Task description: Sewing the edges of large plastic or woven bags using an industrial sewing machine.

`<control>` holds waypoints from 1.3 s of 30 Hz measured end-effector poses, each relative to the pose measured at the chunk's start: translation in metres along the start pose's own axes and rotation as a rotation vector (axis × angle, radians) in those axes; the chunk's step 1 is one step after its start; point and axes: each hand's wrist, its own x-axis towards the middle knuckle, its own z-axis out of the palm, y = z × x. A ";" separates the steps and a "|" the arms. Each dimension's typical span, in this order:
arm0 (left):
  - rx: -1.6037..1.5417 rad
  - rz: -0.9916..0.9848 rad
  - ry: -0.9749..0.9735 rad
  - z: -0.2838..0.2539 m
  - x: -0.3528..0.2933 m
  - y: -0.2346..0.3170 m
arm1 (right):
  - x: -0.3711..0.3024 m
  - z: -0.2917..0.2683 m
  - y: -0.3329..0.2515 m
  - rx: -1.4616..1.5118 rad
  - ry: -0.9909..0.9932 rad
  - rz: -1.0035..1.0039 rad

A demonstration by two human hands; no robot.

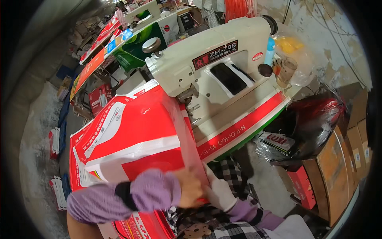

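Observation:
A flat stack of red and white woven sacks (147, 119) lies in front of me, its right edge running beside the needle area of a cream industrial sewing machine (179, 55). Along that edge hangs a translucent film liner (185, 135). My left hand (191, 188), bare and slightly blurred, reaches across from the left in a purple sleeve; its fingers are closed at the near right corner of the top sack. Close beside it, my right hand (220, 193) wears a white glove and grips the same edge, its fingertips partly hidden behind the sack.
A dark phone (229, 78) rests on the machine bed, near a brown glass cup (287, 69) and a blue bottle (269, 51). Cardboard boxes (332, 175) and a plastic-wrapped bundle (314, 123) stand at the right. Another worktable with sacks (135, 47) and a person (120, 14) are farther back.

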 end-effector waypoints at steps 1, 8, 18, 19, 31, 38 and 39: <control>-0.041 -0.100 0.067 -0.011 -0.008 -0.022 | 0.000 0.006 -0.004 -0.063 -0.014 -0.014; -0.191 -0.648 0.069 -0.091 -0.082 -0.156 | 0.087 0.001 0.017 -0.250 0.201 -0.064; -0.096 -0.609 0.698 -0.001 0.035 -0.002 | 0.256 0.027 0.034 -0.524 -0.102 -0.156; -0.047 -0.744 0.868 -0.007 0.019 -0.020 | 0.250 0.020 0.040 -0.452 -0.093 -0.170; -0.756 -0.788 0.520 0.099 -0.010 0.018 | 0.087 0.025 0.027 0.487 -0.261 -0.049; -1.353 -0.575 1.113 0.085 -0.006 0.007 | 0.049 -0.005 -0.013 0.392 -0.159 0.040; -1.121 -0.603 0.861 0.071 -0.007 0.003 | 0.047 -0.005 -0.005 0.342 -0.104 0.019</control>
